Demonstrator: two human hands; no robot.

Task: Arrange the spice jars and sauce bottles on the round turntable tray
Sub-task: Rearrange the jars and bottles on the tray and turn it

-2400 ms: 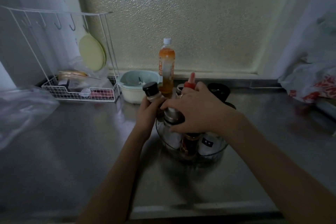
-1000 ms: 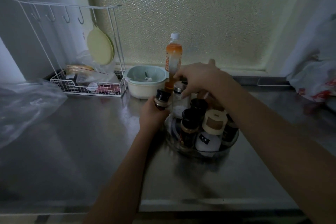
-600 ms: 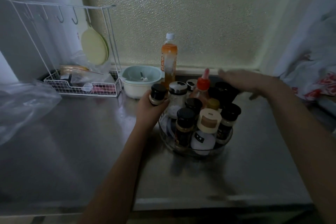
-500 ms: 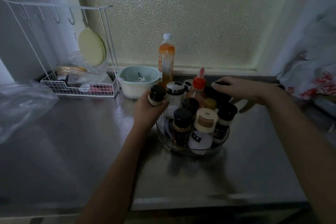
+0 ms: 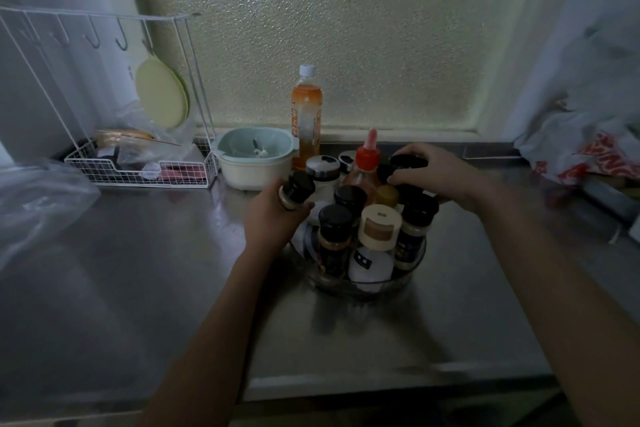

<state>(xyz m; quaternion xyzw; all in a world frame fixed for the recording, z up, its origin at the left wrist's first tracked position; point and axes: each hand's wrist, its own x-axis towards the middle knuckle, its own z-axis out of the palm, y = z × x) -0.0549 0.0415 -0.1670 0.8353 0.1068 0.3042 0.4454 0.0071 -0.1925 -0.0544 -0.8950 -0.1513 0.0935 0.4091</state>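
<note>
- Round turntable tray [image 5: 414,265], clear-walled, sits on the steel worktop [image 5: 138,270] near its front edge, packed with upright jars and bottles.
- Left hand [image 5: 273,215] at the tray's left side, grip closed around a black-capped spice jar [image 5: 294,189]; the jar tilts left, cap uppermost. Cannot tell whether its base rests in the tray.
- Right hand [image 5: 440,173] reaches over the tray's far right, fingers curled on a black lid [image 5: 407,160] of a dark jar; the jar body is mostly hidden by the hand and its neighbours.
- In the tray, front row: dark spice jar with black cap [image 5: 334,239], white bottle with cream flip cap [image 5: 375,246], another black-capped jar [image 5: 414,229]. Behind them: red-nozzle sauce bottle [image 5: 365,166], a glass shaker with silver top [image 5: 323,172], a small gold-capped jar [image 5: 387,196].
- Orange drink bottle [image 5: 305,114] stands on the worktop behind the tray, against the frosted window, just beside a pale green bowl [image 5: 256,161].
- White wire rack [image 5: 138,173] far left, a round pale lid [image 5: 161,94] hanging on it.
- Plastic bags [image 5: 588,152] at the right edge.
</note>
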